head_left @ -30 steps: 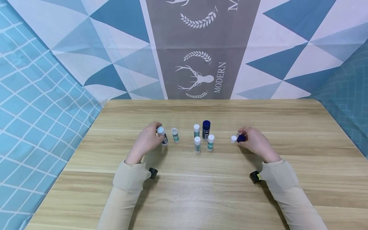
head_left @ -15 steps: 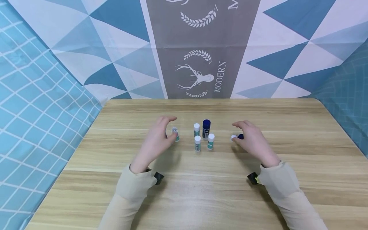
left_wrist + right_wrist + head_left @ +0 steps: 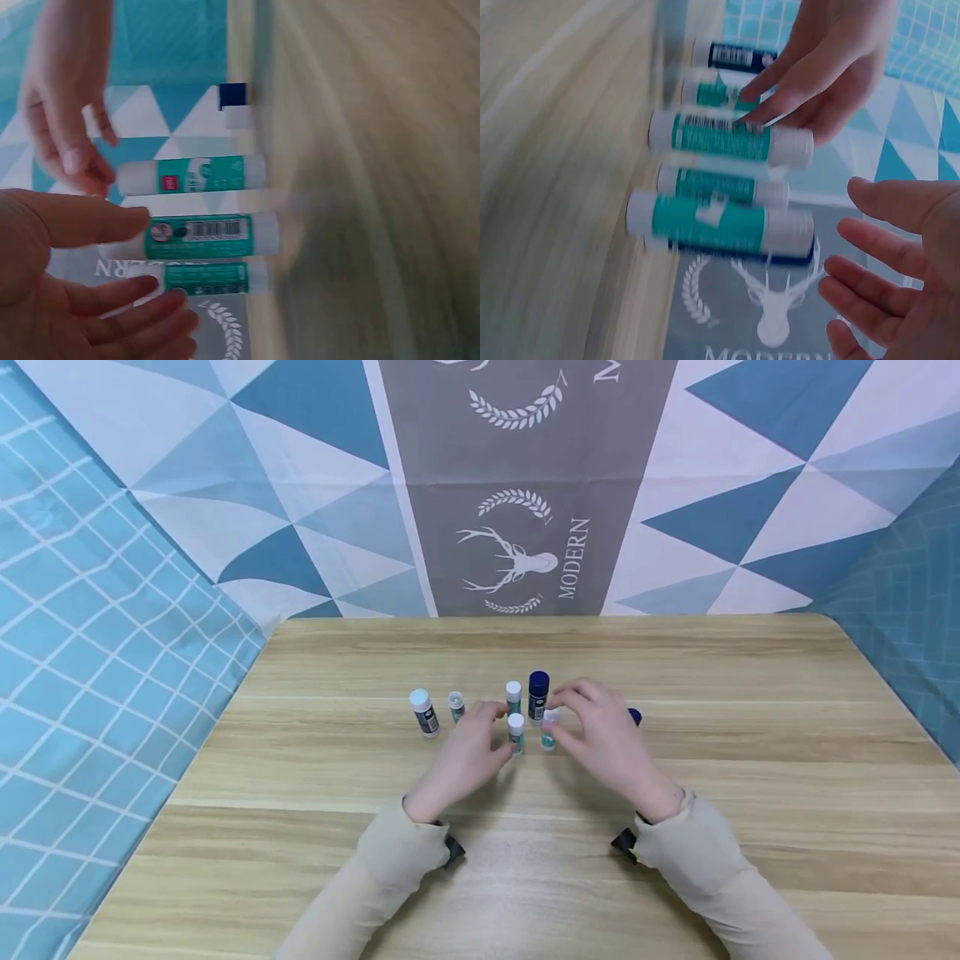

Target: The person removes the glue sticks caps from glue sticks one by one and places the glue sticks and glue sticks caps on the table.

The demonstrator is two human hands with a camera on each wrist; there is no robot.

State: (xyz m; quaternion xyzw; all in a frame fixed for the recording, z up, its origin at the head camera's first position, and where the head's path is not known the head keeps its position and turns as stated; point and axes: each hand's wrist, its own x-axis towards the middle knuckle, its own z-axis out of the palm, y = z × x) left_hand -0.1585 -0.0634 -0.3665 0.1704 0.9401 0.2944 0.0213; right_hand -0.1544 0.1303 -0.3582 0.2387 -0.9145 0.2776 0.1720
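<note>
Presently between left hand [image 3: 463, 753] and right hand [image 3: 609, 745]: three upright green-labelled plastic tubes with white caps [image 3: 516, 733], contents hidden under the caps. Just beyond, near right fingertips, one thicker navy cylindrical tube with navy cap [image 3: 538, 697], likewise closed. Left of left hand: one navy-labelled tube with pale top [image 3: 424, 713]. Beyond left hand, partly covered by it: one slim green-labelled tube with hollow-looking white top [image 3: 456, 700], too small to tell what lies inside. Fingers parted on both hands, with left thumb and forefinger about the nearest green tube; cannot tell whether touching. Clear of the tubes on the right, judging by the right wrist view. Behind right hand, in head view, only a loose navy cap [image 3: 635, 717]; from left wrist, also a small white cap [image 3: 238, 118] just beside it. Counted altogether: four green-labelled tubes, two navy, two loose caps.
</note>
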